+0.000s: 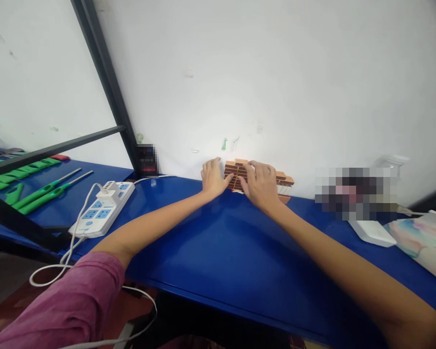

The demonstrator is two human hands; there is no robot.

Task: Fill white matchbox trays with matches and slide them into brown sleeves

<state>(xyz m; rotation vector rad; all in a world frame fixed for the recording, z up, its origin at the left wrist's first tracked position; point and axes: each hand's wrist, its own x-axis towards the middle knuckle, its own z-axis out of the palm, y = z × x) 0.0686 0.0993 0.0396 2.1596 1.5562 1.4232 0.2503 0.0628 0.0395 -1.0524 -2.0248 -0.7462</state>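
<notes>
A banded bundle of thin brown slats or flat boxes point(231, 169), with orange-tan faces, stands at the back of the blue table against the wall. At its left end is my left hand point(212, 178), the thumb reaching its front and the fingers spread beside it. My right hand point(262, 188) lies over the middle of the bundle, thumb in front and fingers curled over the top. That hand hides much of the bundle. More layered pieces point(285, 180) show to its right, with thin strands below them.
On the left of the blue table point(218, 257) lies a white power strip point(107, 213) with a plugged-in adapter and cables. Green long-nosed lighters point(51, 194) sit beyond the black metal frame point(103, 72). A white box point(372, 232) and a colourful package point(421, 235) are at right.
</notes>
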